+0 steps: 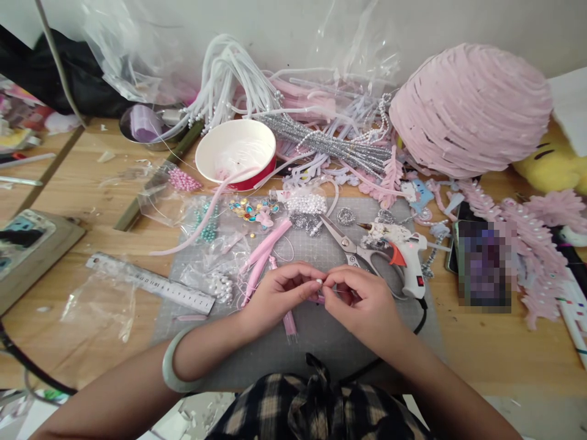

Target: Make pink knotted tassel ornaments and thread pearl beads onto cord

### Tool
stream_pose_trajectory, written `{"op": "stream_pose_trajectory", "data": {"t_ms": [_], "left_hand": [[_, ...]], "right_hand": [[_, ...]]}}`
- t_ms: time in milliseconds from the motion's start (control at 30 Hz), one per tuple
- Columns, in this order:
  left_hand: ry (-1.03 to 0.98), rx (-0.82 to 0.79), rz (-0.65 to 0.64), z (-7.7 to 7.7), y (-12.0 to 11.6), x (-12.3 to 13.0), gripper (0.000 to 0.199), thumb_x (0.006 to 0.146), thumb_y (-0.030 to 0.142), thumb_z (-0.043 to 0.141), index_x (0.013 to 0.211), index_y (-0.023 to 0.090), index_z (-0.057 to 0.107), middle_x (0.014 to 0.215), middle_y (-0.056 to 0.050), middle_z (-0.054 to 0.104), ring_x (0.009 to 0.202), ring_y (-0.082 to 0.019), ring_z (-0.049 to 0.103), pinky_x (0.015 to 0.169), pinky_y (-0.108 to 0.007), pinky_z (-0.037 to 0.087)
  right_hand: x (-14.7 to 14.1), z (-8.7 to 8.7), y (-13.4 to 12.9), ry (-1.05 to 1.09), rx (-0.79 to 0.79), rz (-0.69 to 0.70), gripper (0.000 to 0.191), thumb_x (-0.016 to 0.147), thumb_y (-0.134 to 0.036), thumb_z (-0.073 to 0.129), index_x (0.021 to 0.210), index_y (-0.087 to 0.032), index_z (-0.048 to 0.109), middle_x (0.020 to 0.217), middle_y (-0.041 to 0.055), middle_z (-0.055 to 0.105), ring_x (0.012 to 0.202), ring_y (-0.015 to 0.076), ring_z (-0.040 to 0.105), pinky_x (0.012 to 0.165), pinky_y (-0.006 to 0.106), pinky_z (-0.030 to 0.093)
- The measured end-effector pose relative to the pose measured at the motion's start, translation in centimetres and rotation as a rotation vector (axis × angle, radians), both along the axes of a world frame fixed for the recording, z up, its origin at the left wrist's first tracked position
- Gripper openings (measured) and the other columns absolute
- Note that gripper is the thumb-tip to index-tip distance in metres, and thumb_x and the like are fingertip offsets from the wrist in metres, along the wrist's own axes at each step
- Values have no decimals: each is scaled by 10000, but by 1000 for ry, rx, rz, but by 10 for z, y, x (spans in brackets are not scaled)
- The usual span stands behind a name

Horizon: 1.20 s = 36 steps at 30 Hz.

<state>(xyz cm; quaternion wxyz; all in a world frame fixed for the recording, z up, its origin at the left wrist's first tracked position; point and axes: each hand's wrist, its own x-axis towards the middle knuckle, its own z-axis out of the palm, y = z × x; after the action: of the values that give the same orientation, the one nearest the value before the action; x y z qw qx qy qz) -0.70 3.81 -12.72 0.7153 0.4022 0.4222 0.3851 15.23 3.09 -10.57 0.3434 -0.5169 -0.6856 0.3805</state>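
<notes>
White bead (320, 282): between both hands' fingertips, over the mat's near middle
Left hand (285, 290): thumb and forefinger pinched on the bead
Right hand (360, 299): fingers curled close beside it; what it grips, I cannot tell
Pearls (221, 287): loose at left, apparently unused; one bead taken up, not set down
Grey mat (238, 362): on a wooden table (458, 348), scissors (345, 243) and glue gun (415, 260) right
Pale wall (284, 30): far side

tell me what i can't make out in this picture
Small white item, head view: too small to identify, partly covered by fingers.
Phone screen, head view: blurred into blocks.
Scissors, head view: handles partly behind the right hand.
Yellow object, head view: cut off by the right edge.
</notes>
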Motion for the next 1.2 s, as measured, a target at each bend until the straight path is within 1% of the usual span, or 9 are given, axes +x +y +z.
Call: {"op": "stream_pose_trajectory", "data": {"t_ms": [200,333,433,500,567,733,933,1100,1200], "left_hand": [[-31,-12,7,1,1,0,147,706,277,721,798,163,719,734,-22,692,662,-132,641,620,-227,533],[-74,-49,30,2,1,1,142,685,257,742,783,158,717,746,-20,694,675,-128,643,617,-216,530],[-84,-83,62,1,0,1,159,660,245,762,772,150,700,694,-2,673,645,-109,625,604,-195,515],[-65,-92,76,0,-1,1,172,652,244,767,759,142,678,644,11,648,612,-96,606,591,-186,501],[-31,-85,83,-1,-1,0,181,650,251,768,733,138,653,626,14,630,598,-94,593,584,-189,494],[33,-40,97,-1,-2,0,202,644,271,769,697,136,628,677,-5,626,639,-113,590,604,-218,504],[26,-11,92,0,-3,-1,176,658,248,758,699,135,629,688,-8,630,650,-116,598,616,-222,515],[22,-2,77,0,-3,-2,178,669,275,749,707,139,640,689,-13,635,654,-133,617,614,-241,534],[33,-3,82,0,-2,-2,199,661,303,754,702,141,646,688,-18,640,651,-137,621,608,-242,537]], "right_hand": [[1,0,-2,-13,-23,-7,78,715,-106,561,673,-161,598,662,9,634,497,81,490,451,185,395],[2,-1,-4,-18,-47,-21,77,754,-135,557,714,-167,615,707,25,662,557,104,553,488,197,435],[3,-1,-6,-14,-61,-30,88,787,-160,561,751,-177,639,746,29,686,599,115,592,512,205,452],[4,-1,-6,-17,-55,-31,95,802,-176,565,752,-182,646,734,27,686,628,125,611,533,212,461],[5,-2,-6,-23,-69,-27,112,817,-199,561,750,-188,650,710,22,679,593,121,608,518,216,458],[4,-1,-5,-47,-123,-27,155,840,-223,536,753,-194,662,652,4,656,436,90,534,425,211,414],[3,1,-2,-78,-106,-19,182,829,-189,546,682,-190,654,530,-23,591,473,100,547,478,209,416],[3,1,-2,-45,-173,1,178,836,-198,533,698,-195,645,557,-22,594,419,87,517,433,205,401],[4,0,-3,-33,-185,-7,169,832,-205,537,701,-194,643,569,-17,598,428,88,525,428,200,405]]}}
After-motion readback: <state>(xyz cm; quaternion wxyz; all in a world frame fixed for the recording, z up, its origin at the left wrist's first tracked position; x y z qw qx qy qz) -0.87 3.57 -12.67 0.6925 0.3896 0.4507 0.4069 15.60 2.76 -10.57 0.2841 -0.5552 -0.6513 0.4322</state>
